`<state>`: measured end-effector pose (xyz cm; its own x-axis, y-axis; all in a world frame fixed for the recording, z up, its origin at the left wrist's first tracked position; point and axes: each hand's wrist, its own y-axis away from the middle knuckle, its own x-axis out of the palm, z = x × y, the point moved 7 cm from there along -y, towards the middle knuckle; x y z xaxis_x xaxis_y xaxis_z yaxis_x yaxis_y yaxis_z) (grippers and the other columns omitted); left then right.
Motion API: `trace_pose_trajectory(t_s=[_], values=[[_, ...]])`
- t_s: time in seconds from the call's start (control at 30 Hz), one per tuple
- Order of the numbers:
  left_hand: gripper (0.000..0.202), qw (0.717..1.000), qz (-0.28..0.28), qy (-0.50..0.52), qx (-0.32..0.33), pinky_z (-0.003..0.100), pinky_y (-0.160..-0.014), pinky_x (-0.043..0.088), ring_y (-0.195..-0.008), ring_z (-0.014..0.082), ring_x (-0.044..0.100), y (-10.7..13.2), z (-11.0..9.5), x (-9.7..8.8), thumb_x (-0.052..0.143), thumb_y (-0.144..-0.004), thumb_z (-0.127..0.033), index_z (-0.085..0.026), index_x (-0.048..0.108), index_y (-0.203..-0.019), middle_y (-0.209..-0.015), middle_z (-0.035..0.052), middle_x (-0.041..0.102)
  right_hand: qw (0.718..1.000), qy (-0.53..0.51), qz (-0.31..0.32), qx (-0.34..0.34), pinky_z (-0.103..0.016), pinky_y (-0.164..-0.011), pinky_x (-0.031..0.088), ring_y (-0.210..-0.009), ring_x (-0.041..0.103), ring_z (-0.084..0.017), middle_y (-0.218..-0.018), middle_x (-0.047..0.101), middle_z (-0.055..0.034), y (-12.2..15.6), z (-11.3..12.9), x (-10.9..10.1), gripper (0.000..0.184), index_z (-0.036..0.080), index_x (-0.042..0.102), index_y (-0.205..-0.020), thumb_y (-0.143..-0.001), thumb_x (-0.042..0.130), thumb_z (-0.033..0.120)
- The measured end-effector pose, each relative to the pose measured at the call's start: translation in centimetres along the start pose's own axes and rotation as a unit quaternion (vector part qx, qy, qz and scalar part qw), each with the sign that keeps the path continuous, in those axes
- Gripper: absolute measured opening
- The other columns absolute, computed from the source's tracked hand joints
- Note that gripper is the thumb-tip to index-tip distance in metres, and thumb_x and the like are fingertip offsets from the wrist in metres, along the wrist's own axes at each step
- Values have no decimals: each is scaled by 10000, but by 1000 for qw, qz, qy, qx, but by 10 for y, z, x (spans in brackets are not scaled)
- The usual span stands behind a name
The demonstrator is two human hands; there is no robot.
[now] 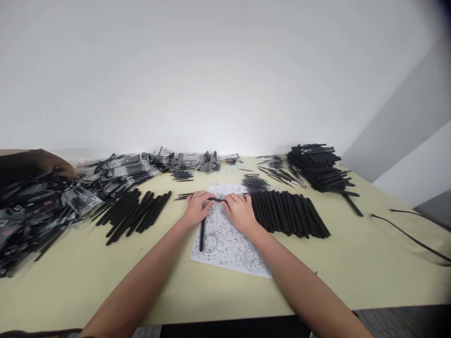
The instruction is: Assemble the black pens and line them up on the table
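Both my hands are held over a sheet of white paper (232, 244) covered in dark scribbles. Between them lies a short stretch of a slim black pen-like stick (217, 200), level from side to side. My left hand (199, 206) pinches its left end, and my right hand (239, 211) grips its right end; the fingers hide both tips. Below my left hand, a thicker black tube (202, 235) rests on the paper's left edge. Close to my right hand is a row of black tubes (289, 213) laid side by side. A few thin black sticks (183, 195) poke out left of my left hand.
More black tubes (136, 213) lie loosely on the left. Clear packets (123, 164) are heaped behind and beside them, near a brown container (45, 159). Thin black rods (255, 183) sit behind the paper. A tall black stack (317, 166) stands back right; dark cables (408, 230) cross the right side.
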<state>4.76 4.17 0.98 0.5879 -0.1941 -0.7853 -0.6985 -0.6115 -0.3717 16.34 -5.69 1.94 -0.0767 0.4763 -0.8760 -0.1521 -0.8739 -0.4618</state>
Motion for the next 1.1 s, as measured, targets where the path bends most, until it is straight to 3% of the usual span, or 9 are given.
trace_pose_trajectory(t_s=[0.17, 0.3, 0.47, 0.67, 0.87, 1.1], values=[[216, 1000, -3, 0, 4, 418, -965, 339, -1102, 237, 586, 0, 0, 0, 533, -943, -367, -264, 697, -1040, -1100, 38, 708, 1000, -15, -8, -8, -376, -846, 244, -900, 584, -216, -1055, 686, -70, 0, 2, -5, 156, 194, 619, -1052, -978, 502, 266], [215, 1000, -5, 1, 10, 415, -973, 350, -1107, 243, 586, 1, -1, 0, 541, -933, -362, -265, 703, -1036, -1110, 49, 707, 999, -18, -24, -11, -391, -880, 247, -955, 579, -230, -1143, 670, -80, 2, 1, -4, 254, 206, 619, -1151, -985, 497, 355], [195, 1000, -1, -8, 11, 416, -959, 356, -1097, 242, 590, 1, -4, -1, 570, -914, -345, -276, 713, -1027, -1095, 39, 705, 1000, -8, -11, -15, -402, -897, 249, -948, 580, -212, -1164, 671, -67, 2, 1, 2, 277, 220, 687, -1014, -1014, 426, 312], [202, 1000, 4, -9, 10, 415, -949, 349, -1087, 237, 587, 1, -7, -2, 558, -916, -342, -264, 716, -1013, -1092, 46, 698, 999, -23, -9, -29, -407, -917, 266, -997, 587, -224, -1217, 641, -93, 2, 3, -2, 159, 194, 653, -1031, -957, 538, 275], [204, 1000, 0, -6, 2, 420, -949, 347, -1101, 243, 580, 1, -7, -2, 563, -910, -350, -267, 717, -1015, -1106, 52, 687, 999, -24, -19, -29, -436, -953, 257, -1084, 563, -253, -1323, 594, -113, 3, 4, -3, 298, 211, 617, -1203, -980, 498, 368], [222, 1000, -2, -17, -5, 420, -956, 351, -1110, 246, 573, 1, -2, 1, 551, -919, -350, -281, 718, -1048, -1127, 48, 679, 996, -23, 20, -80, -459, -994, 245, -1141, 534, -250, -1329, 602, -114, 4, 13, 0, 294, 184, 628, -1209, -981, 488, 307]])
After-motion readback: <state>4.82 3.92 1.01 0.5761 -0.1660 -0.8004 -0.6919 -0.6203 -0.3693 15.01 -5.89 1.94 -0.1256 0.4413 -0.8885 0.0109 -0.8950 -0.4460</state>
